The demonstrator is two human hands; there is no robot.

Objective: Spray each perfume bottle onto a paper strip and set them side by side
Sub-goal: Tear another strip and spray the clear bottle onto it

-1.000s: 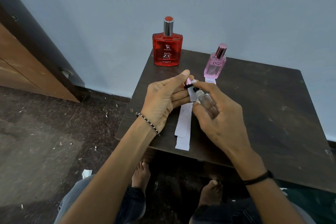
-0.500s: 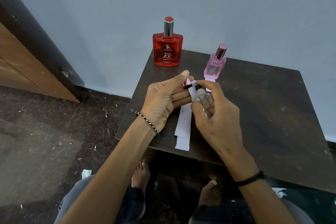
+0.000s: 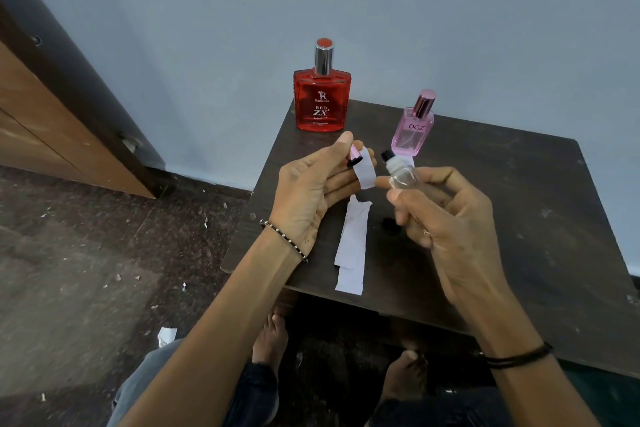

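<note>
My right hand (image 3: pixel 446 218) grips a small clear perfume bottle (image 3: pixel 401 177) with a black nozzle, tilted toward the left. My left hand (image 3: pixel 311 191) pinches a white paper strip (image 3: pixel 365 172) and a pink cap (image 3: pixel 355 156) between thumb and fingers, a short gap left of the nozzle. A red perfume bottle (image 3: pixel 322 100) stands at the table's back left corner. A pink perfume bottle (image 3: pixel 412 130) stands to its right, on a paper strip. Several more white paper strips (image 3: pixel 351 253) lie on the dark table (image 3: pixel 519 218) under my hands.
A blue-grey wall runs behind the table. A wooden door (image 3: pixel 41 121) and its dark frame stand at the left. The dark floor (image 3: pixel 86 253) carries scattered paper scraps. My bare feet (image 3: pixel 270 340) show below the table's front edge.
My hands have moved apart: the clear bottle now sits right of the held strip instead of against it. My right forefinger has come off the nozzle.
</note>
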